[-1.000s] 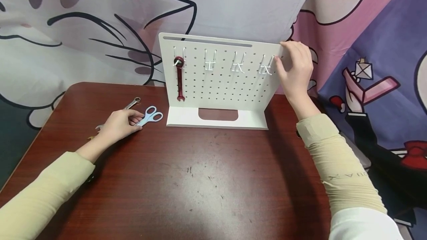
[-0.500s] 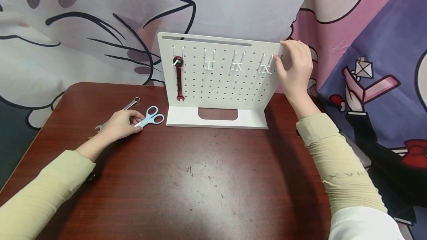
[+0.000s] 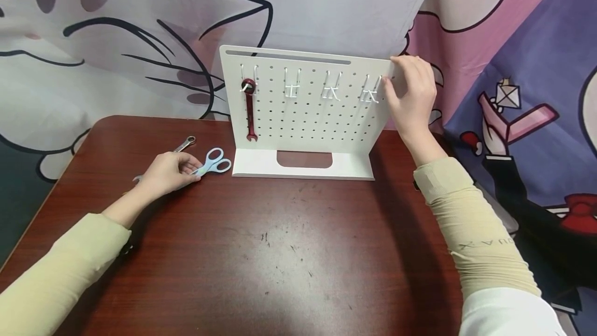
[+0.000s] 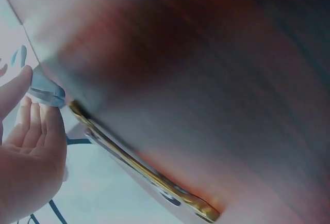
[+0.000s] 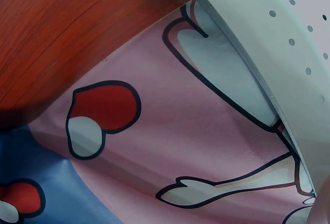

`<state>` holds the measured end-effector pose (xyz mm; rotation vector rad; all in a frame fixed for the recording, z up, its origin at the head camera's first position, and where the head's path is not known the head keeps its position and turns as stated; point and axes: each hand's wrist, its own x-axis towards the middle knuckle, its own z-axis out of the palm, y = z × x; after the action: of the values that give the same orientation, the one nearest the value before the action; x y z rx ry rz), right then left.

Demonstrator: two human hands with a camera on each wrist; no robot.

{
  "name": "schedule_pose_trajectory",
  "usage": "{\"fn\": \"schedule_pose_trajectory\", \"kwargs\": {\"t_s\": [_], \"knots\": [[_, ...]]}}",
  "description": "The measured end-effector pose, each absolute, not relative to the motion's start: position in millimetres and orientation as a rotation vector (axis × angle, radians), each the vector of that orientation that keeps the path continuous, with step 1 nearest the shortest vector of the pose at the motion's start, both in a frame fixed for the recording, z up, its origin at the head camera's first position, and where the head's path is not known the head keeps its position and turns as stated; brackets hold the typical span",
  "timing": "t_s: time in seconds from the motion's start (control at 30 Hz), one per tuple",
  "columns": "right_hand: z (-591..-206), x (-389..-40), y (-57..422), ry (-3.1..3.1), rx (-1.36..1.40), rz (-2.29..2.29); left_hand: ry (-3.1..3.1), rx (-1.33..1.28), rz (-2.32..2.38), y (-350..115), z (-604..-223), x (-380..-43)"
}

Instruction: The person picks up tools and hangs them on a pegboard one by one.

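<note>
White pegboard (image 3: 305, 113), red wrench (image 3: 249, 110) on it, blue scissors (image 3: 208, 166) in left hand (image 3: 169, 172)

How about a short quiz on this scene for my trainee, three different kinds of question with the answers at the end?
1. Fill in: In the head view, the red combination wrench hangs on the ____ hook from the left on the white pegboard.
2. Multiple choice: What is the left hand holding? A) the red combination wrench; B) the light blue scissors; C) a screwdriver.
3. True or false: The right hand grips the white pegboard by its bottom edge.

Key: 1. first. 2. B. 3. False; it grips the board at the upper right corner.
</note>
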<state>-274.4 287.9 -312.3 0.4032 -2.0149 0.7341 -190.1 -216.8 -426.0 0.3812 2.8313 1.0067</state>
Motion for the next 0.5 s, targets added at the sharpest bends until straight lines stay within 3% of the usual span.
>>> {"fn": "schedule_pose_trajectory", "kwargs": {"t_s": [0.5], "knots": [[-312, -273, 288, -2.028, 0.398, 0.733, 2.850, 0.402, 1.192, -177, -407, -186]]}}
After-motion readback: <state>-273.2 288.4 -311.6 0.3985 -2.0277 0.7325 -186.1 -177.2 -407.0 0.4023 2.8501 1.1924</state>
